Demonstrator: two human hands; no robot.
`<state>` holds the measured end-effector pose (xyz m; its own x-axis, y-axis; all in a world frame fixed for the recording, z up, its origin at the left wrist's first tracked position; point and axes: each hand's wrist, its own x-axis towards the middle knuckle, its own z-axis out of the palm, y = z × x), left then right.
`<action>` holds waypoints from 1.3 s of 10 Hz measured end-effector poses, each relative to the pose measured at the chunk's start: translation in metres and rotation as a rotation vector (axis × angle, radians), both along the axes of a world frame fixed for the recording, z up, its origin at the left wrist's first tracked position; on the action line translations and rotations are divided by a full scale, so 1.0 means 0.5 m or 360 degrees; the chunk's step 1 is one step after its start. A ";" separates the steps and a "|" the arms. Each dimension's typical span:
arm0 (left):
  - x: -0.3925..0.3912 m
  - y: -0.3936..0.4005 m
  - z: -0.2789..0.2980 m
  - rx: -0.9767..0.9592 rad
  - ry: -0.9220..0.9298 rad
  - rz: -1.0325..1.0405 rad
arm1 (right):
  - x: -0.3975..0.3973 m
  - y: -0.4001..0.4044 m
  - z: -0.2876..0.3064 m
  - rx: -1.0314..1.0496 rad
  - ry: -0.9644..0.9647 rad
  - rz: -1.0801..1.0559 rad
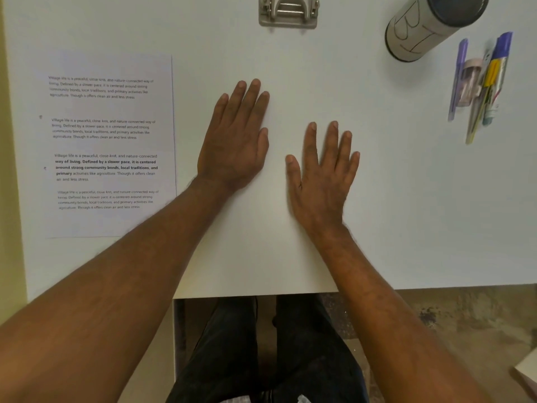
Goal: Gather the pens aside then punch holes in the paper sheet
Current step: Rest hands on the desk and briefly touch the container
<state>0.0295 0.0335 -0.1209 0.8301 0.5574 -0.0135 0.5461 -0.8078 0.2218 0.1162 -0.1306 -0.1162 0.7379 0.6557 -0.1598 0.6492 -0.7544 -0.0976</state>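
Hands flat on table, pens bunched far right

Left hand (235, 141) lies palm down on the white table (392, 213), fingers extended and close together, holding nothing. Right hand (322, 175) lies palm down just beside it, slightly nearer the body, fingers spread a little, thumb out toward the left hand; also empty. The two hands are apart, not touching.

Paper sheet (110, 146) lies flat at the left side of the table, well clear of the left hand, with four blocks of printed text; the third block is partly bold. Left forearm crosses over its near right corner.

Hole punch (288, 11), grey metal, sits at the far edge of the table, centre, partly cut off by the top of the view.

Pens (482, 85) lie in a loose bundle at the far right, roughly parallel and touching: purple ones, a yellow one, and a small clear item among them that I cannot identify.

Cylindrical container (430, 27), pale with black hand-drawn lettering and a dark end, is just left of the pens, toward the far edge.

Dark trousers (261, 353) are visible below the table edge.
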 end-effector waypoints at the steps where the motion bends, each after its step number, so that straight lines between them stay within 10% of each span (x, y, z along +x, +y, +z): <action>1: 0.000 -0.002 0.004 -0.0013 -0.0004 -0.0002 | 0.008 -0.001 0.007 0.0202 0.0116 -0.0074; 13: 0.000 0.001 0.005 0.0007 0.0012 -0.0005 | 0.141 0.048 0.021 0.0651 0.0502 -0.0056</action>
